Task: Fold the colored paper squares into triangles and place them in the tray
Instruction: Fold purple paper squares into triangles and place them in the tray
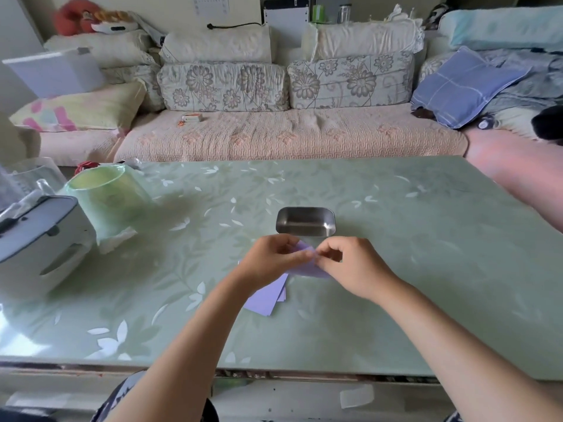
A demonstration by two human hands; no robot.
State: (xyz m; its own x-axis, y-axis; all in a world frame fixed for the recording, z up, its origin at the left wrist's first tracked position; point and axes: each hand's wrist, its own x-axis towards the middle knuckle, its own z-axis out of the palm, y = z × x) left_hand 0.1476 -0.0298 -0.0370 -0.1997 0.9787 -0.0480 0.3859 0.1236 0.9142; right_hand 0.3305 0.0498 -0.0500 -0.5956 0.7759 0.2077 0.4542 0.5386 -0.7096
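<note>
No legible text, label, brand, number or sign is present. The printed sheet (211, 3) on the wall carries a grid of marks that are too small to read. The small box (192, 117) on the sofa (289, 138) shows printing that is too blurred to read.

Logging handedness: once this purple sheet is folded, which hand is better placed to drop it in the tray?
Likely right: the right hand pinches the purple sheet just before the tray, while the left hand, also pinching it, sits over the paper stack.
</note>
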